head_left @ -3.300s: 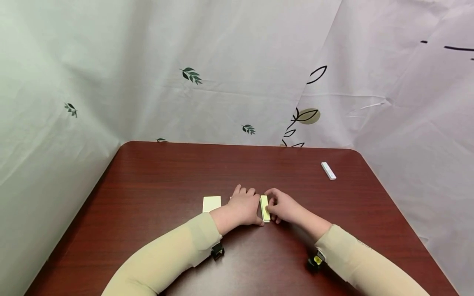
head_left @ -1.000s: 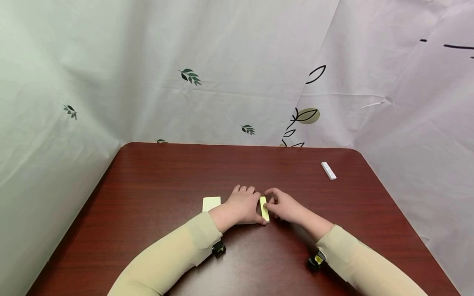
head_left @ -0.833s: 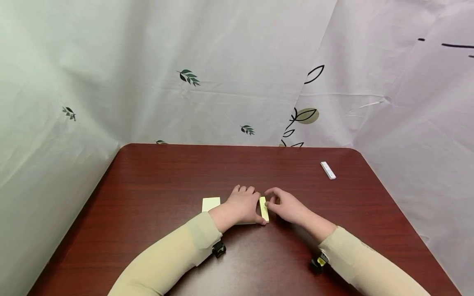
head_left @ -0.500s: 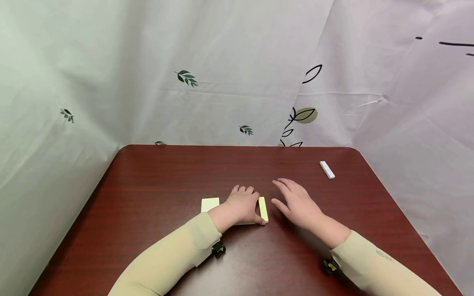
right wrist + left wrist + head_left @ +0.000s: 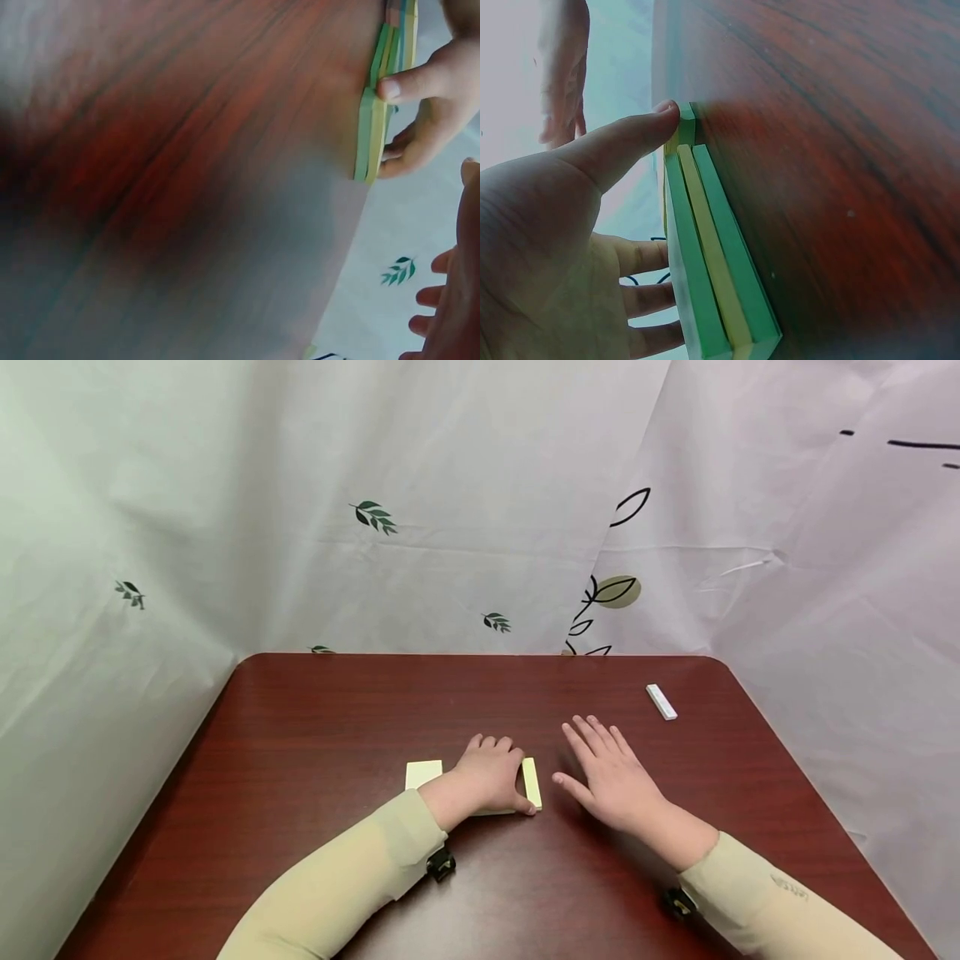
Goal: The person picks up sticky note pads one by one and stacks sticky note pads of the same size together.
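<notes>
In the head view, a narrow yellow sticky note pad (image 5: pixel 532 783) lies at mid-table, atop a green layer in the right wrist view. My left hand (image 5: pixel 486 775) arches over wider sticky note pads, mostly hidden beneath it. Its thumb is against the narrow stack's near end, with fingers at the far side. In the left wrist view, the wider pads (image 5: pixel 712 262) stack in green, yellow and green layers beside the narrow one. My right hand (image 5: pixel 617 781) is just right of the narrow stack, fingers spread and straight, holding nothing.
A pale square sticky note pad (image 5: pixel 424 774) lies left of my left hand, partly behind the wrist. Toward the table's back right is a small white bar (image 5: pixel 662 702). A patterned white sheet (image 5: pixel 450 527) hangs around the dark red-brown table (image 5: pixel 360 702).
My right hand has let go of the narrow sticky note pad, drawn back to the right and spread its fingers. The narrow stack's layers look more even now. My left hand stays nearly in place.
</notes>
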{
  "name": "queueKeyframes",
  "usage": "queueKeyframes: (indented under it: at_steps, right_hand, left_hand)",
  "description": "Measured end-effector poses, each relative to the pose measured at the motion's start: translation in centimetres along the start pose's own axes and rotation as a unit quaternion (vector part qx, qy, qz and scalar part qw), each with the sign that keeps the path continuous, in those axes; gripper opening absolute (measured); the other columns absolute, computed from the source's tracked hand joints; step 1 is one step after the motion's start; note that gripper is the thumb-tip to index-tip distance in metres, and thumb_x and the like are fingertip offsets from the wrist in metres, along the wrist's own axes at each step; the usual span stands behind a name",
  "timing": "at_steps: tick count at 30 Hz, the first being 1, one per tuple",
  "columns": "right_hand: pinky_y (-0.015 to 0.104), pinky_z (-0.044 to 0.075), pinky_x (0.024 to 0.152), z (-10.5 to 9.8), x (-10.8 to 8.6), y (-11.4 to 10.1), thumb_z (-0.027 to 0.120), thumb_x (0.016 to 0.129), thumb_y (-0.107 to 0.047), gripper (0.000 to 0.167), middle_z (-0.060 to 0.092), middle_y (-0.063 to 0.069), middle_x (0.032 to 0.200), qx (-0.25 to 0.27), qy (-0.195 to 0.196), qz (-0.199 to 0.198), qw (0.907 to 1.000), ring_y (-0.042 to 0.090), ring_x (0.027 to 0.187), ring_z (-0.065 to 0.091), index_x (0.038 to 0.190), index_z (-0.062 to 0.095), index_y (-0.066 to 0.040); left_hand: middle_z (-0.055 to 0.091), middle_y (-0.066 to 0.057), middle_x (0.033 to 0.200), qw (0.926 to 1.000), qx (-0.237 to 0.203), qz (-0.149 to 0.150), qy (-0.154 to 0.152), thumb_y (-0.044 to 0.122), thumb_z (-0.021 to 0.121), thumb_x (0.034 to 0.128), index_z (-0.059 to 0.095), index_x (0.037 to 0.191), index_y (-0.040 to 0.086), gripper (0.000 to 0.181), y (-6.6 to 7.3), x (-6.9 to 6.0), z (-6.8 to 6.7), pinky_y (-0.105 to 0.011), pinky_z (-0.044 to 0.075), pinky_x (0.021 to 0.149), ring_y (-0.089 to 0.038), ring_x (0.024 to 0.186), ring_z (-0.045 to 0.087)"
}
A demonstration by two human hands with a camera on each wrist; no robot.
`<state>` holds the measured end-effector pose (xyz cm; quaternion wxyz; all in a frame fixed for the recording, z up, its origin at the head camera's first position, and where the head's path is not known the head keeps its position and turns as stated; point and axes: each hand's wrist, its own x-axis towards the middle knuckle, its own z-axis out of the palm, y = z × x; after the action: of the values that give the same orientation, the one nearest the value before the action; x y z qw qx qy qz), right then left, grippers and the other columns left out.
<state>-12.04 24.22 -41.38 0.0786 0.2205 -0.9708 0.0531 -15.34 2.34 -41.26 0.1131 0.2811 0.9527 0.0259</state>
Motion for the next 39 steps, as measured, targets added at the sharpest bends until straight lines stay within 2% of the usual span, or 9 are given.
queueKeyframes:
  at_steps: [6,11,16,20,23,26,33,36,39]
  right_hand:
    - [0.056,0.02,0.116,0.5,1.4,1.9,0.048,0.099,-0.056,0.078,0.034,0.021,0.155,-0.008,-0.023,0.034,0.9991,0.04,0.145,0.027,0.151,0.035,0.001]
    - [0.056,0.028,0.113,1.0,3.0,5.0,0.054,0.099,-0.046,0.072,0.042,0.027,0.147,-0.025,-0.01,0.059,0.9979,0.044,0.139,0.035,0.145,0.041,0.008]
    - [0.058,0.035,0.106,0.6,4.3,8.3,0.057,0.098,-0.03,0.055,0.05,0.03,0.135,-0.023,0.02,0.086,0.9959,0.047,0.128,0.044,0.136,0.052,0.009]
    - [0.061,0.042,0.095,0.2,5.3,10.8,0.056,0.096,-0.019,0.039,0.054,0.03,0.125,-0.011,0.026,0.123,0.992,0.05,0.115,0.051,0.124,0.06,0.007]
    - [0.063,0.044,0.089,-0.2,5.8,12.3,0.054,0.095,-0.015,0.033,0.054,0.031,0.12,0.007,0.017,0.162,0.9867,0.052,0.109,0.051,0.118,0.062,0.007]
    - [0.063,0.043,0.087,-0.5,6.1,13.6,0.051,0.096,-0.013,0.033,0.053,0.033,0.117,0.028,0.007,0.199,0.9795,0.053,0.107,0.051,0.119,0.059,0.009]
    - [0.064,0.041,0.087,-0.7,6.1,16.3,0.04,0.097,-0.016,0.043,0.044,0.039,0.12,0.08,-0.041,0.283,0.9549,0.056,0.108,0.047,0.127,0.047,0.016]
    - [0.063,0.043,0.082,-0.2,6.1,17.4,0.045,0.097,-0.018,0.039,0.048,0.038,0.113,0.08,-0.047,0.302,0.949,0.055,0.1,0.051,0.116,0.051,0.015]
    - [0.059,0.045,0.075,0.4,6.2,18.3,0.049,0.094,-0.018,0.033,0.053,0.036,0.106,0.071,-0.045,0.308,0.9476,0.051,0.09,0.056,0.106,0.056,0.011]
  left_hand:
    - [0.054,-0.004,0.131,1.0,0.002,-0.001,0.0,0.073,0.07,0.0732,0.059,0.132,0.015,0.083,-0.1,-0.2,-0.1,-0.049,0.03,0.112,-0.028,0.124,0.05]
    - [0.053,-0.004,0.133,1.0,0.006,0.001,-0.004,0.074,0.069,0.0749,0.058,0.134,0.016,0.083,0.2,-0.4,-0.3,-0.049,0.029,0.113,-0.028,0.126,0.048]
    - [0.052,-0.003,0.135,0.9999,0.011,0.002,-0.007,0.074,0.067,0.0757,0.057,0.135,0.017,0.083,0.3,-0.3,-0.2,-0.048,0.028,0.113,-0.026,0.126,0.048]
    - [0.053,-0.002,0.133,0.9999,0.009,0.001,-0.007,0.074,0.068,0.0753,0.057,0.134,0.018,0.082,0.3,-0.2,-0.1,-0.048,0.028,0.113,-0.026,0.125,0.049]
    - [0.053,-0.002,0.132,0.9999,0.008,-0.001,-0.008,0.074,0.068,0.0748,0.058,0.133,0.018,0.082,0.3,-0.2,-0.1,-0.048,0.028,0.113,-0.026,0.124,0.049]
    - [0.053,-0.002,0.132,0.9999,0.008,-0.003,-0.008,0.074,0.069,0.0744,0.058,0.132,0.018,0.081,0.3,-0.2,-0.2,-0.048,0.028,0.113,-0.026,0.124,0.049]
    - [0.053,-0.002,0.132,0.9998,0.017,-0.005,-0.011,0.075,0.068,0.074,0.059,0.131,0.019,0.081,0.3,-0.1,-0.3,-0.048,0.029,0.112,-0.026,0.123,0.049]
    - [0.053,-0.002,0.133,0.9997,0.019,-0.006,-0.013,0.076,0.068,0.0738,0.059,0.131,0.019,0.081,0.3,-0.1,-0.3,-0.047,0.029,0.112,-0.025,0.123,0.049]
    - [0.053,-0.001,0.132,0.9997,0.019,-0.006,-0.013,0.075,0.068,0.074,0.059,0.131,0.019,0.081,0.3,-0.1,-0.4,-0.047,0.029,0.112,-0.025,0.122,0.049]
